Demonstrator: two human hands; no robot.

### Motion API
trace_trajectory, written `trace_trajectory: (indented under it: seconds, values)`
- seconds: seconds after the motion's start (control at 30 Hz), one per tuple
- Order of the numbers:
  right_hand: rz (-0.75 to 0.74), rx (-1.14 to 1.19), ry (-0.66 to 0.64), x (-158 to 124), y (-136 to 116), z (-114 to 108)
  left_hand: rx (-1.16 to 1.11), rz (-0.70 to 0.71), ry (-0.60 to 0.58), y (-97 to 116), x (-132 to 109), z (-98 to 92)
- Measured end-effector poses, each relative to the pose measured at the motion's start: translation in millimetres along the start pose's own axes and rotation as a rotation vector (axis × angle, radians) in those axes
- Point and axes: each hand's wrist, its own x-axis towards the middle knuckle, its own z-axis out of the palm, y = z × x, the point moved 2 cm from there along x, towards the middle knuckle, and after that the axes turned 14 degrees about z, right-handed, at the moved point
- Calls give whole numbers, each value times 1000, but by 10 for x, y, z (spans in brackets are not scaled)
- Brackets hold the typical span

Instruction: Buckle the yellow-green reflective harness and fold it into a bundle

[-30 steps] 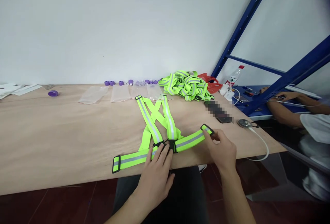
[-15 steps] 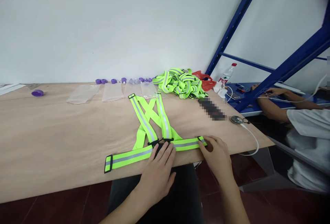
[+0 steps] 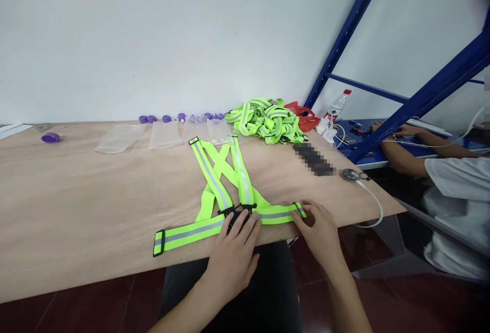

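A neon-yellow reflective vest (image 3: 242,169) made of elastic straps with silver stripes lies near the table's front edge, its shoulder straps crossing. My left hand (image 3: 237,248) rests on its black centre buckle (image 3: 236,220), fingers stretched out and partly covering it. At the right end of the waist strap (image 3: 273,214), my right hand (image 3: 319,228) pinches the strap by its black slider (image 3: 297,210) between thumb and fingers. The left waist end, with another black slider (image 3: 158,242), lies flat and untouched.
A heap of reflective straps (image 3: 268,121) sits against the wall beside a red bag (image 3: 304,116). Clear plastic bags (image 3: 164,135) and several purple bands (image 3: 50,138) lie further back. A pixelated dark object (image 3: 314,159) and a cabled round device (image 3: 350,174) are right. A co-worker (image 3: 455,180) sits beyond.
The right end of the waist strap is tilted up slightly more in my right hand's fingers. My left hand stays on the buckle. The whole view has shifted a little.
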Motion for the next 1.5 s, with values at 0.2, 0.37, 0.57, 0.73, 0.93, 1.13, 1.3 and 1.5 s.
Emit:
trace_trajectory:
  seconds: [0.2,0.37,0.57,0.73,0.93,1.13,1.3,1.5]
  values:
    - [200,202,-35,-88,-79,-52,2,-9,1,6,2,24]
    - [333,654,-258,-14,-52,-145,9,-21,-14,10,0,25]
    - [399,770,-485,72,-53,-216,15,-9,-12,13,2,23]
    - [364,710,-430,148,-35,-238,27,-7,-2,14,3,17]
    - [412,768,-583,202,27,-294,45,-2,-5,17,7,18]
    - [264,671,-481,286,27,-288,38,-1,9,11,-2,27]
    - [9,466,-250,283,-408,-431,7,-1,-14,13,12,-6]
    - [-721,-168,-143,-242,-1580,-242,-77,-42,45,96,41,102]
